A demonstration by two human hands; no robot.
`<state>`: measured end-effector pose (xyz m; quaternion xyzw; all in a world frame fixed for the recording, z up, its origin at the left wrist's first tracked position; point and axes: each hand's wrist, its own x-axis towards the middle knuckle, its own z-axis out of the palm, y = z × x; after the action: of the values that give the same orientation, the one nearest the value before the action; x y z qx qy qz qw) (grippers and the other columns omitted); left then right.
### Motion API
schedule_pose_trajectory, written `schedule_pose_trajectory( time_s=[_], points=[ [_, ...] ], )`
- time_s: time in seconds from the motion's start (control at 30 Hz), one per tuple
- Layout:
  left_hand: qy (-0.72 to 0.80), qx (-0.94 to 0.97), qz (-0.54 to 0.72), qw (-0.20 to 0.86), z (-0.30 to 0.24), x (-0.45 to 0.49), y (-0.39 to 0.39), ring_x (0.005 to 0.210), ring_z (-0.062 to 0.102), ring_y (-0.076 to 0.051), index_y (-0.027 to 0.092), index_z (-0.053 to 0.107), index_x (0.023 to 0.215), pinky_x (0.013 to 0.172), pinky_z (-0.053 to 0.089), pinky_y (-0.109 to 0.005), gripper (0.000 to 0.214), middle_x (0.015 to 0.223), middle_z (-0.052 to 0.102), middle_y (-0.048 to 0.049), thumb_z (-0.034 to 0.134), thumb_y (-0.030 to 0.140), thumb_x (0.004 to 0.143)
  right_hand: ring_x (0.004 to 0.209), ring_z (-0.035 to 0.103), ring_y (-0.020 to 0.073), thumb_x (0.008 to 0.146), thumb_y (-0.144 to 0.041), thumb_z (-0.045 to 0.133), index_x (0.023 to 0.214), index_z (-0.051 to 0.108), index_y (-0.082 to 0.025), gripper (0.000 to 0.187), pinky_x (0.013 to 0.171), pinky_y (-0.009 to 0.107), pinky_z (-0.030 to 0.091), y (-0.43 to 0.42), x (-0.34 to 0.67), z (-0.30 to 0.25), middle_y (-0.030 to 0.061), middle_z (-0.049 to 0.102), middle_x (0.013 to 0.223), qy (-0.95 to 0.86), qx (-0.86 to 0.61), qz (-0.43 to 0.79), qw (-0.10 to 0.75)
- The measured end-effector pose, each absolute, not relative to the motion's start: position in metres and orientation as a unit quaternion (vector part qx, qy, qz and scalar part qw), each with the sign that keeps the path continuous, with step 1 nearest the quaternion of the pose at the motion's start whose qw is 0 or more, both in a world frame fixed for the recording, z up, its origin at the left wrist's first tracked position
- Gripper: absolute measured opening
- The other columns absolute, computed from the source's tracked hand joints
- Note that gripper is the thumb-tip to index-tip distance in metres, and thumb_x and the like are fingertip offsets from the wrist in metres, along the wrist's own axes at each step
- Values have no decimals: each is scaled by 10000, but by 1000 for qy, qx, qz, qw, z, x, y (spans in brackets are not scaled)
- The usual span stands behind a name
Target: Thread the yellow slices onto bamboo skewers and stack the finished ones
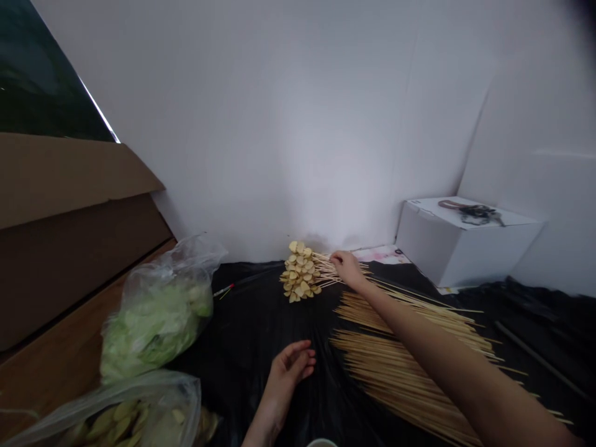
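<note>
Right hand point(347, 269) is at the far end of the work area, fingers on the bare stick ends of a fanned bunch of loaded skewers point(300, 273). Can't tell if it's clamped on them or only touching. Left hand point(291, 371) is open, fingers loosely curled, holding nothing, low over the black plastic sheet point(261, 329) and well apart from the right.

The bunch lies on the sheet near the wall, straight ahead of the person and a little left of the right hand. Its long axis runs roughly sideways: pale yellow slices crowd the left end, pointing toward the bag of green leaves point(156, 326), and the bare sticks point right. Right hand is much nearer to it; left hand is back toward the person.

A large pile of bare wooden skewers point(400, 366) lies right of the left hand, under the right forearm, running diagonally from upper left to lower right. A second plastic bag point(116, 423) with yellowish slices sits bottom left. A white box point(465, 248) stands in the far right corner.
</note>
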<state>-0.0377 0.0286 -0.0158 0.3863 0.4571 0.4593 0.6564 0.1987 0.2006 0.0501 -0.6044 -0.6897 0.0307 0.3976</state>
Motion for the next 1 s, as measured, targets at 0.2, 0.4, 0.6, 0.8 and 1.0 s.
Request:
schedule_pose_trajectory(
  time_s=[0.2, 0.4, 0.6, 0.8, 1.0],
  points=[
    [464, 392, 456, 651, -14, -37, 28, 764, 648, -172, 158, 718, 940, 689, 516, -263, 393, 884, 707, -113, 798, 370, 618, 774, 565, 154, 828, -139, 454, 795, 707, -157, 256, 737, 238, 368, 212, 191, 43, 65, 696, 815, -706, -610, 16, 361],
    [462, 397, 448, 654, -17, -37, 29, 776, 646, -163, 146, 702, 968, 698, 515, -257, 423, 898, 707, -109, 781, 398, 638, 896, 539, 194, 855, -191, 482, 863, 702, -173, 220, 822, 270, 352, 205, 198, 47, 91, 673, 916, -697, -624, -14, 354],
    [461, 410, 445, 649, -20, -39, 32, 795, 650, -166, 152, 695, 990, 718, 519, -267, 420, 911, 707, -103, 769, 396, 656, 915, 533, 198, 875, -207, 476, 883, 692, -182, 217, 836, 282, 365, 167, 227, 51, 72, 667, 918, -706, -610, -8, 360],
    [461, 418, 439, 648, -15, -38, 31, 815, 648, -167, 145, 690, 1005, 731, 520, -263, 425, 938, 702, -110, 769, 380, 660, 807, 579, 158, 841, -189, 520, 818, 692, -193, 174, 748, 243, 397, 99, 249, 45, 24, 689, 844, -742, -577, 40, 337],
    [454, 415, 444, 652, -13, -38, 30, 808, 643, -154, 141, 689, 997, 730, 515, -250, 410, 930, 700, -104, 773, 360, 660, 702, 567, 142, 793, -176, 536, 758, 690, -190, 159, 644, 227, 367, 54, 257, 31, 12, 676, 746, -796, -540, 151, 228]
  ],
)
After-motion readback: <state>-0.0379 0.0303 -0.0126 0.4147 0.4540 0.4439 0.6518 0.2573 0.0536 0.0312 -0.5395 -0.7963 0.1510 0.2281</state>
